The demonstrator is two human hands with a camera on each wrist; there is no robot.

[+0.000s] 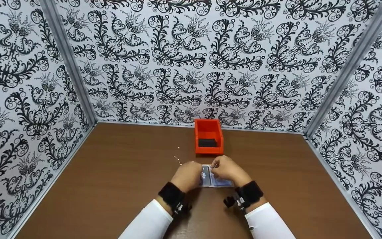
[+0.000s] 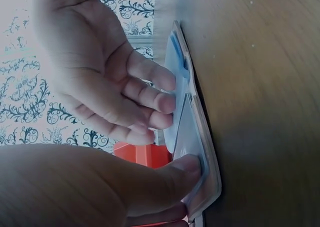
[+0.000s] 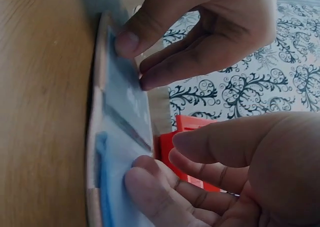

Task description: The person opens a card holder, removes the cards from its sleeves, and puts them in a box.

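A flat, opened folding holder with clear plastic pockets [image 1: 206,178] lies on the brown table. Its left panel [image 3: 125,84] is dark with pale lettering; a bluish sheet [image 3: 104,174] shows along the other panel. My left hand [image 1: 187,174] grips the left end, thumb [image 2: 186,169] on the dark panel and fingers by the far edge. My right hand [image 1: 226,169] is over the other panel, its loosely bent fingers [image 2: 162,102] touching the clear plastic. Between its thumb and forefinger I see nothing held.
An orange open-front bin [image 1: 209,150] stands just beyond the hands, with something dark inside. Small pale specks [image 1: 178,160] dot the table left of it. Patterned wall panels [image 1: 191,66] enclose the table at the back and both sides.
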